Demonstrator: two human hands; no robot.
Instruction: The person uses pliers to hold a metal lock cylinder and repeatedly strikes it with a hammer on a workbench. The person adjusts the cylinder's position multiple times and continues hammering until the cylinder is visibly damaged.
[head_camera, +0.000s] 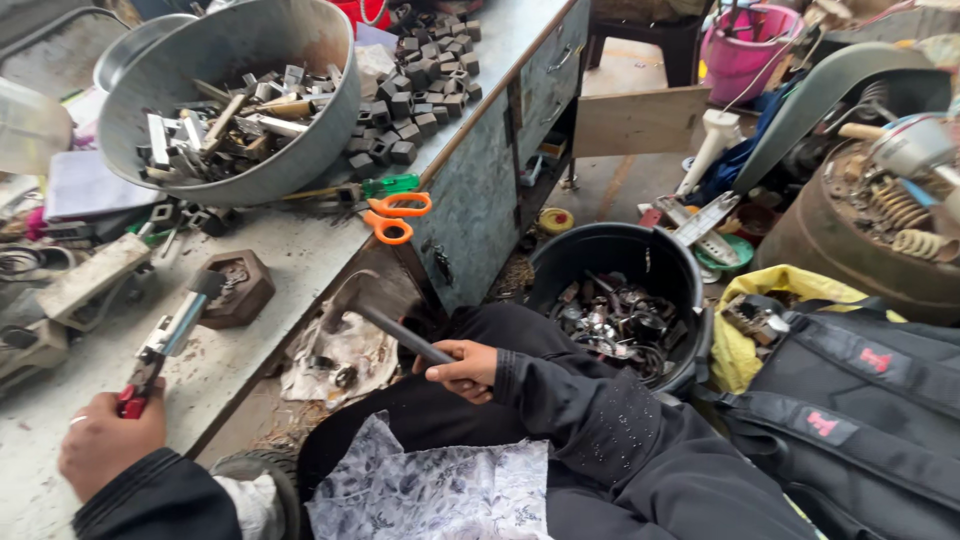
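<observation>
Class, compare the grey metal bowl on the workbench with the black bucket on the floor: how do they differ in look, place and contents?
The metal bowl is grey, wide and shallow; the bucket is black and deeper. The bowl sits tilted on the workbench, the bucket stands upright on the floor beside the person's knee. The bowl holds light metal bars and strips; the bucket holds a darker tangle of small parts. Both are round, open-topped and hold metal scrap.
</observation>
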